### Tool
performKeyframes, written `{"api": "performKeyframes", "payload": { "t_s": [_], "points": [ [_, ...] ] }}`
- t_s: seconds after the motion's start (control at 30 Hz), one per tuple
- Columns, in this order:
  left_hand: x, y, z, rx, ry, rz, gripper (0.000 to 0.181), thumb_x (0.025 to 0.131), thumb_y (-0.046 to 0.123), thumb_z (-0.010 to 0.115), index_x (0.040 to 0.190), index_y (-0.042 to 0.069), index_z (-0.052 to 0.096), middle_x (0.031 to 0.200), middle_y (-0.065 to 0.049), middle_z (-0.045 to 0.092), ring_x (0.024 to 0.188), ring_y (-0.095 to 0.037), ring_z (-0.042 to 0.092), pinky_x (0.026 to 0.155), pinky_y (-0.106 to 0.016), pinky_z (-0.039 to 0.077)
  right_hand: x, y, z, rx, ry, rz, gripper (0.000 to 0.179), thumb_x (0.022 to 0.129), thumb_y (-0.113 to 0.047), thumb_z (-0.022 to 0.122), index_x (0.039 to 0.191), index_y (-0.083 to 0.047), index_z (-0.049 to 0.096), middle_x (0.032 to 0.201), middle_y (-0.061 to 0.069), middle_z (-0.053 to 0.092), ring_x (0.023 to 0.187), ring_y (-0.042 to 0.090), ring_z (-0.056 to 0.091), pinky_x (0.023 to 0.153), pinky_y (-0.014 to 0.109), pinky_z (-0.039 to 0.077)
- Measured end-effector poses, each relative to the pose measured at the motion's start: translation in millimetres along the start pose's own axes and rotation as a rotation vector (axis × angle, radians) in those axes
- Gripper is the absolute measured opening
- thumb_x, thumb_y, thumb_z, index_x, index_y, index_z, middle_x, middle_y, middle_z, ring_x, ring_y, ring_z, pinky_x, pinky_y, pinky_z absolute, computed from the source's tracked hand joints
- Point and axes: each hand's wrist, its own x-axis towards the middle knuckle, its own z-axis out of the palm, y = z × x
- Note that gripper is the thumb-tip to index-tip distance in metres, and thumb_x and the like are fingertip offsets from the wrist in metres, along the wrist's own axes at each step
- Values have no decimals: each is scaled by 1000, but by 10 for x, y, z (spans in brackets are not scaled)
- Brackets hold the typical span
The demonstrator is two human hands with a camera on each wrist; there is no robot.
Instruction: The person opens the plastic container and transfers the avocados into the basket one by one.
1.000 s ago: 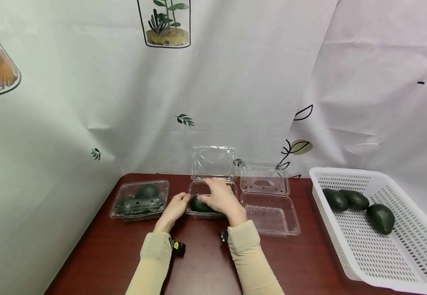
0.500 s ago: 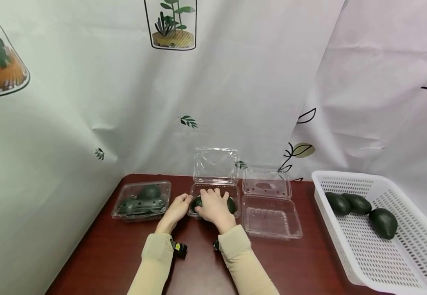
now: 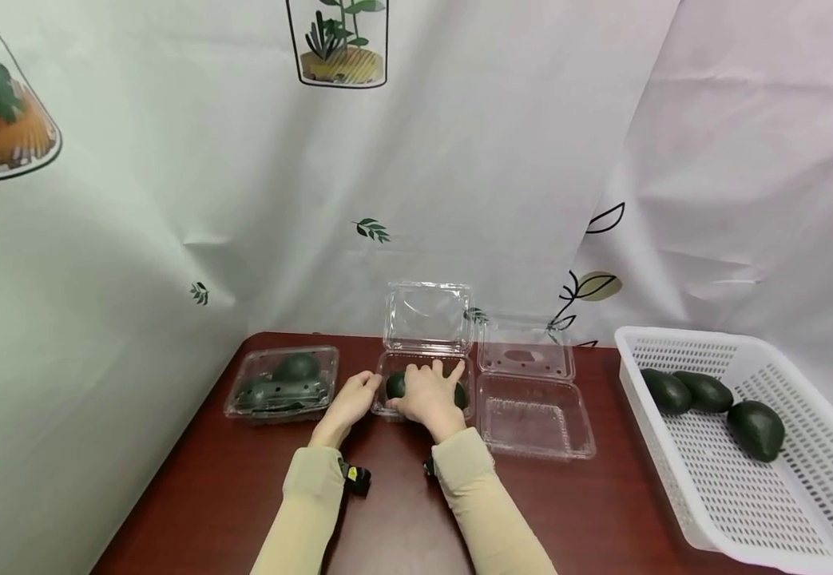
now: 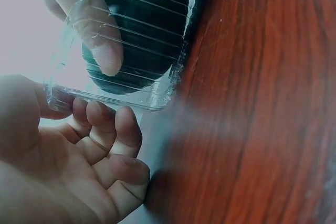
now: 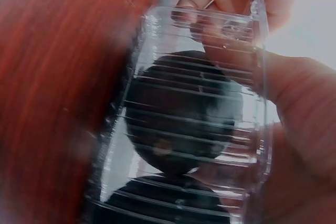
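Observation:
An open clear plastic clamshell container stands on the table in front of both hands, its lid tipped up at the back. Inside lie two dark green avocados, a left one and a right one, end to end in the right wrist view. My left hand pinches the container's left rim, thumb over it and curled fingers outside. My right hand lies spread over the avocados inside, its thumb against the left avocado. The palm hides the middle of the container.
A closed clamshell with several avocados stands left. An open clamshell stands right of the middle one. Further right, a white basket holds three avocados. A white printed sheet hangs behind the table.
My right hand has come down from above the container onto the avocados, and its fingers have spread. The left hand has stayed at the left rim. The view has shifted slightly.

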Motion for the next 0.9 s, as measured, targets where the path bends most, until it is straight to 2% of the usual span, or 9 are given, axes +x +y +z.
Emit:
{"api": "performKeyframes", "payload": {
  "t_s": [0.23,0.43,0.63,0.9],
  "points": [
    [-2,-15,7,-6,-5,2,32,107,26,40,80,8,44,66,-4,36,55,-18,31,58,-32,31,-9,-11,47,11,40,2,69,77,-53,79,126,-9,61,121,15,62,129,41,40,104,71,12],
    [10,-17,6,2,16,16,32,107,26,40,80,7,45,66,-3,37,55,-17,32,58,-31,32,-2,-26,24,23,96,-8,71,77,-52,79,130,-9,58,127,16,59,130,39,40,105,69,15],
    [1,-25,9,8,13,7,32,107,26,40,81,7,46,65,-4,37,54,-18,32,57,-32,32,-41,-21,5,33,141,-30,74,77,-52,78,132,-8,57,127,17,59,125,38,44,103,64,27],
    [-6,-2,-1,11,3,-2,32,107,27,40,83,7,47,65,-4,37,55,-18,32,58,-32,32,-100,27,-69,110,201,-53,75,78,-49,79,135,-9,55,126,16,58,121,36,46,98,59,33]
  ]
}}
